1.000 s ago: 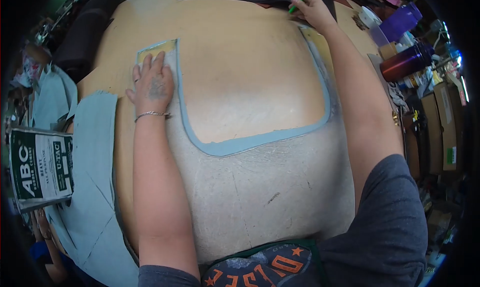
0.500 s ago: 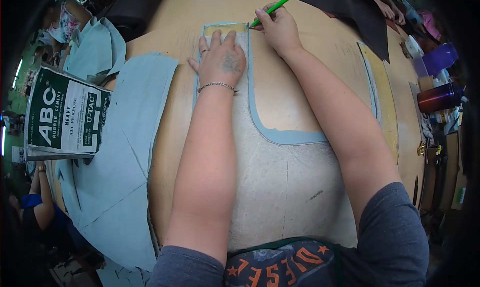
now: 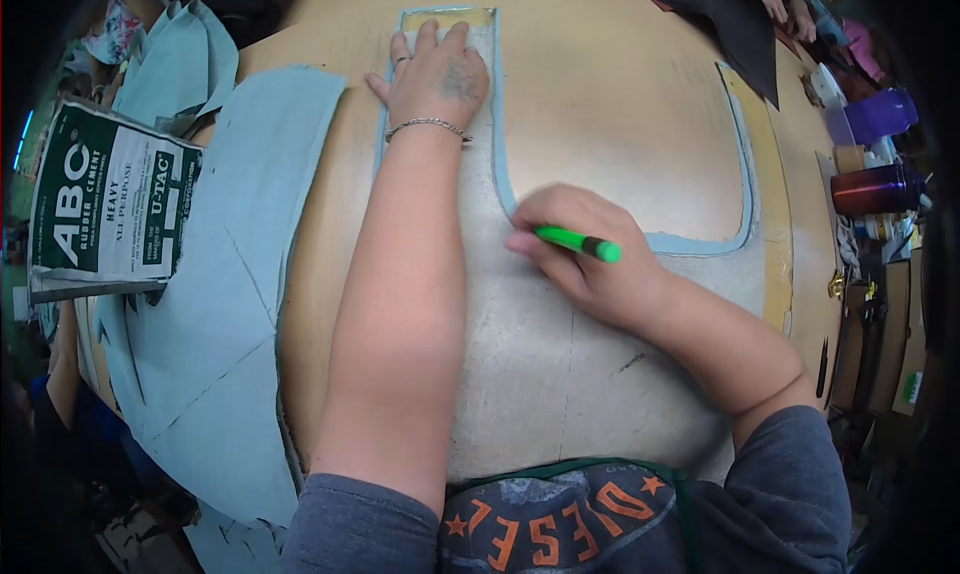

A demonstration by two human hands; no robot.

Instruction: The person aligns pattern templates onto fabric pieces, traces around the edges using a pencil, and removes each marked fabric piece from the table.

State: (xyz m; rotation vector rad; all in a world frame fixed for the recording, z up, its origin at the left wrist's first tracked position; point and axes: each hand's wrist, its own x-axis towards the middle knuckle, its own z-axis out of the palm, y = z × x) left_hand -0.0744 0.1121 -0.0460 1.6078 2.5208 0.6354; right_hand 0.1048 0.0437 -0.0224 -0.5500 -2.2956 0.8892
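My left hand (image 3: 440, 79) lies flat with fingers spread on the narrow upper arm of a grey pattern piece (image 3: 515, 374), just below its yellowish end strip (image 3: 468, 18). Light blue material (image 3: 700, 244) shows as a border along the pattern's inner edge. Lower down, at the left bend of that U-shaped edge, my right hand (image 3: 590, 259) is closed around a green pen (image 3: 572, 239). The pen's tip is hidden behind the fingers, so I cannot tell whether it touches the material.
A rubber cement can (image 3: 110, 199) stands on the left, on light blue sheets (image 3: 215, 274). Dark material (image 3: 715, 19) lies at the far right. Beyond the table's right edge are a purple container (image 3: 880, 116) and a dark tumbler (image 3: 875, 189). Other people's hands show at top right.
My right hand has moved with the pen from the pattern's top corner down along the inner edge to the bend. My left hand stays on the upper arm. The view has shifted slightly.
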